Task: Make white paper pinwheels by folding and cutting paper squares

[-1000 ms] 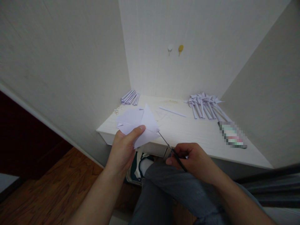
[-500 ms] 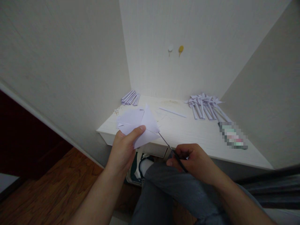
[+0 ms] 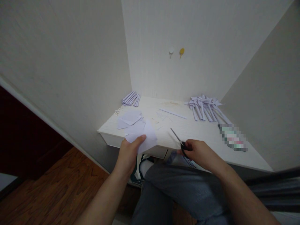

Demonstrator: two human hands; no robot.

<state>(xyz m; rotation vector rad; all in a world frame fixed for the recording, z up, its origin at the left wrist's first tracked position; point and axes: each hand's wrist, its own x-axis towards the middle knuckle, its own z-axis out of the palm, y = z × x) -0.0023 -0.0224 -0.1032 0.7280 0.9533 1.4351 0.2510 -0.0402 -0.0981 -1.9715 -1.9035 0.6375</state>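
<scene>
Left hand point(image 3: 128, 153) first, and it has a firm pinch on a flat white paper sheet with cut, pointed corners point(image 3: 149, 135): thumb pressed flat across the top, the other fingers tucked underneath and mostly hidden. The sheet sits at the front edge of the long white wooden desk point(image 3: 199, 137), part over the top, part past the edge. Its far side overlaps a loose stack of white paper pieces point(image 3: 129, 117) lying on the desk.

Over to the right hand point(image 3: 199, 153), curled closed around the black handles of a pair of slim metal-bladed scissors point(image 3: 183, 147). The blades show as one narrow line, aimed up and to the left, clear of the sheet, with a gap of bare desktop between tip and paper. Exactly how the fingers sit in the loops is too dark to tell.

Both forearms reach in from the bottom corners and angle toward each other, the left hand with its thumb uppermost, the right with its back turned up, low by the desk's front edge.

Behind the work, a bundle of rolled white paper tubes point(image 3: 131, 98) lies in the left corner, one thin white paper stick point(image 3: 173, 113) rests mid-desk, and a cluster of white paper pinwheels on rolled stems point(image 3: 206, 107) fills the right.
</scene>
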